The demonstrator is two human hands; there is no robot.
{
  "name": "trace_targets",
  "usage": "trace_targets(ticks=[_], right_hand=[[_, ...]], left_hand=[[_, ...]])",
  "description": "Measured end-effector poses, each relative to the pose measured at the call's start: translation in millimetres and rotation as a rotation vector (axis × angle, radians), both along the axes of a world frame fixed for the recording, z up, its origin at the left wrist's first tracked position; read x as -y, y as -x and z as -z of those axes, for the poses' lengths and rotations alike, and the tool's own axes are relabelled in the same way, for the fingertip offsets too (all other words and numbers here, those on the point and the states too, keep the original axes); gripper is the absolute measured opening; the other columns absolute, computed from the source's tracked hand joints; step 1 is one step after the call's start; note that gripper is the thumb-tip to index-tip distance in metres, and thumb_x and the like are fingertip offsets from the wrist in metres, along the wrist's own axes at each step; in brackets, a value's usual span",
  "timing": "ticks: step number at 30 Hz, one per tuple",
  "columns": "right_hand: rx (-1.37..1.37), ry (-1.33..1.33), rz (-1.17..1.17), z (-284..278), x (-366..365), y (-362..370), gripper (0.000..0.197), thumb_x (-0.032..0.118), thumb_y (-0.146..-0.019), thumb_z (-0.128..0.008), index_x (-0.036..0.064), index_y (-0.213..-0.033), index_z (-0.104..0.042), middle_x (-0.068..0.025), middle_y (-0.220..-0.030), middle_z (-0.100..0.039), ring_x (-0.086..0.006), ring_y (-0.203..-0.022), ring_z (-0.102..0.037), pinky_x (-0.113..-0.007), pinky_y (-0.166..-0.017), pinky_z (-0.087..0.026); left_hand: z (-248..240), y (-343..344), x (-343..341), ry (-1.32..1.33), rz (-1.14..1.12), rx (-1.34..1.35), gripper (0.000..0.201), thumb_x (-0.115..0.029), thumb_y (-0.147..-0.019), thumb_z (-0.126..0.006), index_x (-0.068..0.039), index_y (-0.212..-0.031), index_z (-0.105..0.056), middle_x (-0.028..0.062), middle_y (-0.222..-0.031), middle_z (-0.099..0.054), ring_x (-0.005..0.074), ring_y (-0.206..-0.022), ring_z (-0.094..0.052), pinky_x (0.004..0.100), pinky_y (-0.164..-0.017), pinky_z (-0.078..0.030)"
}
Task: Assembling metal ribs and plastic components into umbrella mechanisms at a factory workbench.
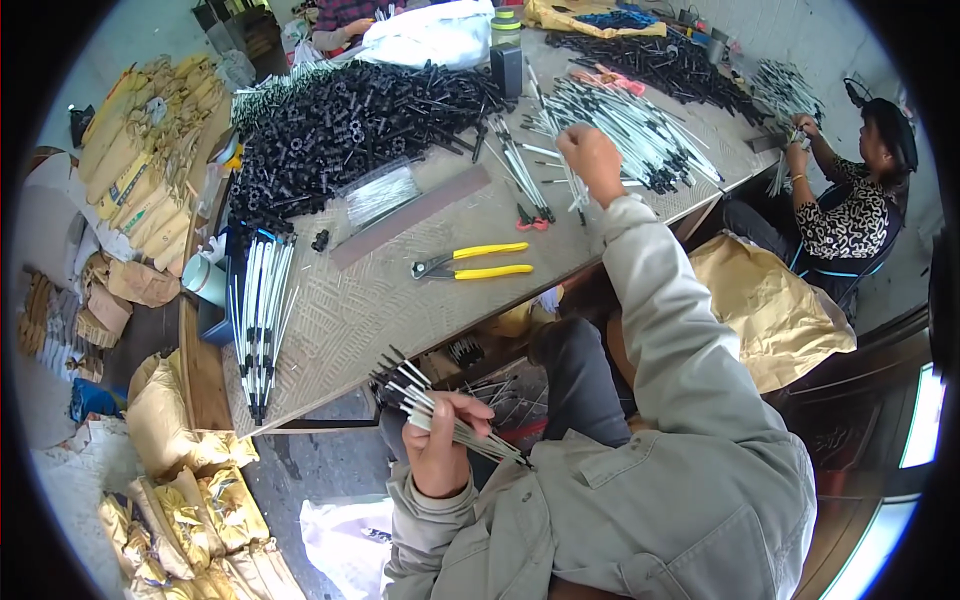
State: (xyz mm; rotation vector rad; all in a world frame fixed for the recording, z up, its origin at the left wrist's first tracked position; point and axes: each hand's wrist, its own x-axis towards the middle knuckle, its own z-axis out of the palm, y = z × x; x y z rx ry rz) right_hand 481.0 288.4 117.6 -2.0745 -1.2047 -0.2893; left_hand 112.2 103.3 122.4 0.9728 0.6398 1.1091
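Clutching a bundle of white rods [440, 412] below the table edge, the left hand [440, 450] is closed around it. The right hand [592, 160] pinches rods from the table's pile [640, 130].

Long worktable [340, 310] with patterned grey top and wooden edge, running diagonally from lower left to upper right. Grey concrete floor [320, 470] below, crowded at left with stacked tan paper sacks [140, 160] and crumpled yellow-brown bags [190, 500]; one large tan sack [770, 310] beside the table at right, white bag [345, 540] on the floor near the lower edge. Pale wall [810, 40] behind the far table end, dark door frame with bright daylight strip [925, 415] at right; even, diffuse daylight throughout.
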Motion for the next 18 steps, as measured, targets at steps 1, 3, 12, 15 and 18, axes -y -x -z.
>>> trace_targets(ticks=[1,3,12,15,18], right_hand=[[-0.107,-0.119,-0.057,-4.6,6.1,1.7,0.023,0.030,-0.076,-0.057,0.0090,-0.077,-0.066,-0.0150,-0.073,-0.064,-0.0313,-0.070,-0.063,-0.040,-0.062,-0.049],[-0.095,-0.162,-0.070,-1.9,17.4,-4.0,0.023,0.024,-0.083,-0.051,0.0036,-0.081,-0.062,-0.0147,-0.073,-0.064,-0.0275,-0.068,-0.064,-0.035,-0.060,-0.050],[-0.753,-0.780,-0.498,-17.8,162.8,95.6,0.012,0.010,-0.094,-0.042,0.0012,-0.089,-0.048,-0.0062,-0.070,-0.059,-0.0086,-0.057,-0.054,-0.022,-0.052,-0.044],[-0.990,-0.551,-0.736,1.8,205.6,135.1,0.007,0.003,-0.090,-0.045,0.0006,-0.096,-0.049,-0.0080,-0.072,-0.061,-0.0100,-0.060,-0.057,-0.023,-0.051,-0.046],[-1.192,-0.142,-0.892,15.7,226.5,155.9,0.010,0.006,-0.089,-0.050,-0.0002,-0.097,-0.053,-0.0041,-0.073,-0.060,-0.0055,-0.059,-0.053,-0.020,-0.053,-0.044]], left_hand=[[3.5,-2.6,-1.3,0.056,0.008,-0.004,0.024,-0.023,-0.095,-0.043,-0.001,-0.091,-0.052,0.0156,-0.079,-0.061,0.0191,-0.061,-0.055,0.0299,-0.058,-0.046],[6.4,-9.3,-2.4,0.078,0.041,-0.006,0.025,-0.024,-0.094,-0.044,-0.001,-0.091,-0.054,0.0157,-0.084,-0.063,0.0188,-0.065,-0.058,0.0292,-0.060,-0.046],[19.1,-28.4,-34.4,0.233,-0.111,-0.053,0.034,-0.027,-0.094,-0.045,0.001,-0.113,-0.052,0.0186,-0.104,-0.061,0.0228,-0.089,-0.062,0.0309,-0.074,-0.050],[17.4,-38.0,-45.8,0.207,-0.124,-0.041,0.042,-0.030,-0.095,-0.043,0.001,-0.123,-0.044,0.0236,-0.111,-0.057,0.0260,-0.096,-0.060,0.0351,-0.081,-0.049],[-4.8,-55.7,-39.9,0.142,-0.217,0.052,0.039,-0.025,-0.096,-0.041,0.005,-0.119,-0.047,0.0176,-0.096,-0.061,0.0211,-0.084,-0.061,0.0318,-0.077,-0.049]])
